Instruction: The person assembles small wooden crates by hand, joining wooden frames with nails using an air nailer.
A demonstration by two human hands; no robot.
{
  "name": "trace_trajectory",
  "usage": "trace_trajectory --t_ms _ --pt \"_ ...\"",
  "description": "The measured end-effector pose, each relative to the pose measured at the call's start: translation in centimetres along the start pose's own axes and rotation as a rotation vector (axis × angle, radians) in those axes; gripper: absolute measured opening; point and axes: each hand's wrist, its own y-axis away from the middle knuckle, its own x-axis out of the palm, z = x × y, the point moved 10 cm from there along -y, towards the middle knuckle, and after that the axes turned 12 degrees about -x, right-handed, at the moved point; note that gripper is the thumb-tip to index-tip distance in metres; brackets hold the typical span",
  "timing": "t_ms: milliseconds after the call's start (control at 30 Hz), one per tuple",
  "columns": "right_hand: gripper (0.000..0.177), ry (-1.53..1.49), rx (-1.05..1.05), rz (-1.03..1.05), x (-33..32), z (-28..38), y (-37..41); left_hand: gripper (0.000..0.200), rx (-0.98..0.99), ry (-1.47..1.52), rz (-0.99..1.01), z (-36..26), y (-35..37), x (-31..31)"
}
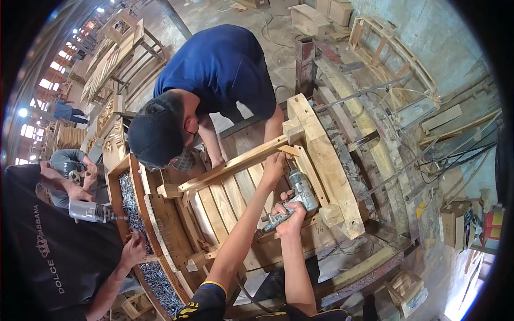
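Observation:
My right hand point(292, 218) is wrapped round the handle of a pistol-shaped air driver point(303, 191), its metal body lying over the frame's right end. Ahead of it my left hand point(275, 169) has its fingers drawn together beside a small angled corner block point(289, 151); what they pinch, if anything, is too small to make out. Both hands are over a wooden slatted frame point(235, 184), whose wide end board point(326, 160) has drilled holes. Opposite me, a person in a blue shirt point(219, 64) leans over and touches the frame's far rail point(233, 163).
At left, another person in a dark shirt point(59, 241) holds a second driver point(93, 212) near a wooden trough point(155, 235) full of screws. A rough metal-and-wood stand point(385, 150) supports the work. Cartons point(454, 222) and a wall stand at right.

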Motion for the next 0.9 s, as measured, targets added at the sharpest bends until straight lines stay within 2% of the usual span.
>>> trace_trajectory --t_ms 433,533,600,633,700,733,900 --pt "0.032 0.001 -0.008 0.055 0.4 -0.2 -0.1 0.029 0.030 0.081 0.071 -0.4 0.3 0.5" --pt "0.031 0.034 0.003 0.037 0.6 -0.2 -0.3 0.029 0.031 0.091 0.041 -0.5 0.3 0.2" --pt "0.030 0.078 0.006 0.016 0.5 -0.1 -0.9 0.027 0.022 -0.042 -0.155 0.7 0.5 -1.6" --pt "0.030 0.105 0.007 0.007 0.1 -0.2 -1.2 0.026 0.016 -0.110 -0.253 1.0 1.4 -2.5" --pt "0.027 0.150 0.015 -0.001 -0.5 0.0 -2.0 0.025 -0.067 0.132 -0.373 1.7 6.2 -4.7" --pt "0.028 0.142 0.029 -0.013 -0.5 -0.1 -2.0 0.024 -0.088 0.177 -0.330 -0.2 9.7 -4.6" --pt "0.027 0.096 0.093 0.014 0.1 -0.4 -2.6 0.018 -0.093 0.242 -0.343 0.8 16.2 -7.7"
